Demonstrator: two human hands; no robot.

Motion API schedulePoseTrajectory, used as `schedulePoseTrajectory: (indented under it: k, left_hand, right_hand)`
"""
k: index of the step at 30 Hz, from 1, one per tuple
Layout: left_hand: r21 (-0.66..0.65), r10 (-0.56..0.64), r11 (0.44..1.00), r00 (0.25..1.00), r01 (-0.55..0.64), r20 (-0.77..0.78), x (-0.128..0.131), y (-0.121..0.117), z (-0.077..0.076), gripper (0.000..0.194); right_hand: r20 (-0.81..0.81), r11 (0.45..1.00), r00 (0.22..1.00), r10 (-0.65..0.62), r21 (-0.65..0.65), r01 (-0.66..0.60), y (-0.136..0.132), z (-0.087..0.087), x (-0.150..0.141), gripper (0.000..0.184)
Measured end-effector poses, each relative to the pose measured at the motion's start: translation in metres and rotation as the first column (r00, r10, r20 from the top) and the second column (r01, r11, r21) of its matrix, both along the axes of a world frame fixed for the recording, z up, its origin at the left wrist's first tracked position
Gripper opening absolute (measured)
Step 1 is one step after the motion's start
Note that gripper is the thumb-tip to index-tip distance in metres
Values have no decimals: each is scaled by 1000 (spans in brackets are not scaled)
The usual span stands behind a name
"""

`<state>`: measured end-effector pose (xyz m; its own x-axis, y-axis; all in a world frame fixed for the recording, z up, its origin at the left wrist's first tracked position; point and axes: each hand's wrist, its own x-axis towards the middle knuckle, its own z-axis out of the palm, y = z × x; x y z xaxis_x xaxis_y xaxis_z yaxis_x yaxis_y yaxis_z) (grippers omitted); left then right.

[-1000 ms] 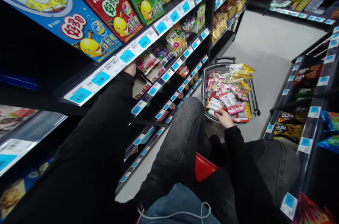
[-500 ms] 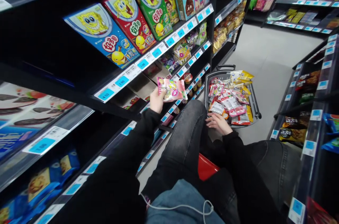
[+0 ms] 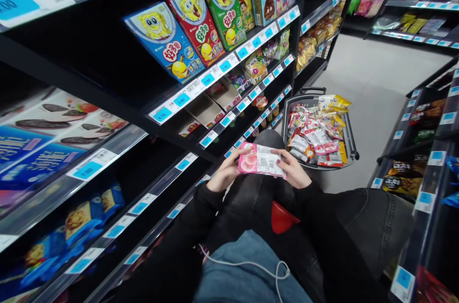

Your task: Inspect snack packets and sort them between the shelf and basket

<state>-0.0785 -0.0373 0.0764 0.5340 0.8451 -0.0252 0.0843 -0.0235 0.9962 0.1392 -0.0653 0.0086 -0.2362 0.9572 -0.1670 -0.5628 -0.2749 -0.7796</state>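
Observation:
A pink and white candy packet (image 3: 263, 160) is held level above my lap, its printed back with a barcode facing up. My left hand (image 3: 229, 167) grips its left end, thumb on top. On the right end, the fingers of my right hand (image 3: 292, 169) are closed round the edge. Just beyond my right hand, a grey shopping basket (image 3: 286, 124) stands on the floor. Several candy packets (image 3: 317, 135) in red, pink, white and yellow wrappers are heaped inside it.
Shelves with blue price tags line my left; cartoon snack boxes (image 3: 195, 26) stand on one, and open cartons (image 3: 204, 114) sit lower. Another shelf (image 3: 426, 198) with snack bags runs close on my right. Something red (image 3: 283, 218) shows between my legs. Grey floor (image 3: 373, 73) stretches ahead.
My left hand has brought the packet from beside the shelf to above my lap, and its other face now shows. My right hand has moved from beside the basket onto the packet.

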Motion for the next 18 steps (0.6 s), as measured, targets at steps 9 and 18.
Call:
schedulePoseTrajectory:
  k: [9,18]
  left_hand:
    - [-50,174,979,938,-198,-300,-4,-2,-35,51]
    - [356,264,934,732,-31,-628,-14,-4,-37,41]
  right_hand:
    - [465,957,881,85,207,-201,0,-18,-6,32]
    - [887,967,441,-140,219,-133,-9,-10,-27,23]
